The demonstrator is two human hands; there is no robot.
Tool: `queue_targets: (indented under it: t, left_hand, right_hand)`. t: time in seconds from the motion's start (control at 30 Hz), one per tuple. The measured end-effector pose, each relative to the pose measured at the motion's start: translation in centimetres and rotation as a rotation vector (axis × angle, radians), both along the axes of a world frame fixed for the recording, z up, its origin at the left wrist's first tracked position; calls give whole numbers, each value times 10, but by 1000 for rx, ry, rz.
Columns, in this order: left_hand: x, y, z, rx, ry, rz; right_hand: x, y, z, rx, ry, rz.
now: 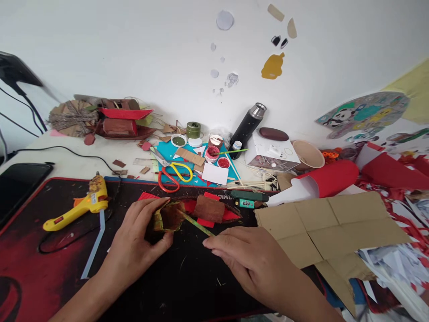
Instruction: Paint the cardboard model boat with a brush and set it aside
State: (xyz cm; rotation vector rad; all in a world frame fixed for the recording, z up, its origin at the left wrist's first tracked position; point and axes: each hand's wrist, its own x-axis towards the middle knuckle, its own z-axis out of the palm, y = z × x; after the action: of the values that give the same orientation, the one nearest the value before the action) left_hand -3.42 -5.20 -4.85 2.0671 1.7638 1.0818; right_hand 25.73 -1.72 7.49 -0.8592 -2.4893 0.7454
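Observation:
My left hand (136, 239) grips a small brown cardboard piece (169, 217), open like a little box, at the near end of a red and brown model boat (214, 209) on the black desk mat (50, 268). My right hand (248, 257) pinches the near end of a thin green-painted stick (196, 225), whose far tip touches the inside of the brown piece. Both hands rest low over the mat.
A yellow glue gun (78, 208) lies left on the mat. Scissors (174, 174), paint pots (212, 153) and a black flask (248, 127) sit behind. A finished model boat (117, 120) stands at the back left. Flat cardboard (331, 223) and red paper rolls (328, 179) fill the right.

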Motion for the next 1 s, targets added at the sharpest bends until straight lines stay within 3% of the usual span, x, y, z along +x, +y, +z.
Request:
queue_targets:
  t: [0.4,1.0]
  left_hand:
    - [-3,2,1,-59,-70,-1]
    - [-4,2,-1,-33,-41,16]
  right_hand:
    - [4,5,-4,28,-19,19]
    - [6,-5,1,-75,16,1]
